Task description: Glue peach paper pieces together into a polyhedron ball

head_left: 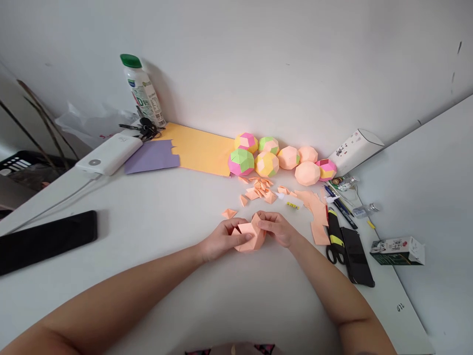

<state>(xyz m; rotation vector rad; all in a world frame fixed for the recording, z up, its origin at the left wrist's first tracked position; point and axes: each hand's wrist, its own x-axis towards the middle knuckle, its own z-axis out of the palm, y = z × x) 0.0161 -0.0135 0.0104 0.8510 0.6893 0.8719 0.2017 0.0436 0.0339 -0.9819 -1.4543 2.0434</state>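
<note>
Between my hands is a peach folded-paper ball point(252, 242), partly built, with an opening on its upper left. My left hand point(223, 240) grips its left side, the thumb lying across the front. My right hand point(278, 228) pinches a peach paper flap at its upper right between thumb and fingers. Just beyond lie a loose folded peach piece point(229, 213) and a pile of similar pieces point(260, 188). A small white glue bottle point(291, 201) with a yellow label rests right of the pile, beside cut peach paper point(318, 218).
Several finished paper balls point(266, 163) line the wall. Yellow card point(207, 148) and purple card point(151, 157) lie left of them. Scissors point(335, 236), a phone point(357, 256), pens point(340, 206) and a small carton point(398, 250) are at right. A dark phone point(48, 241), white power bank point(109, 155) and bottle point(145, 93) stand left.
</note>
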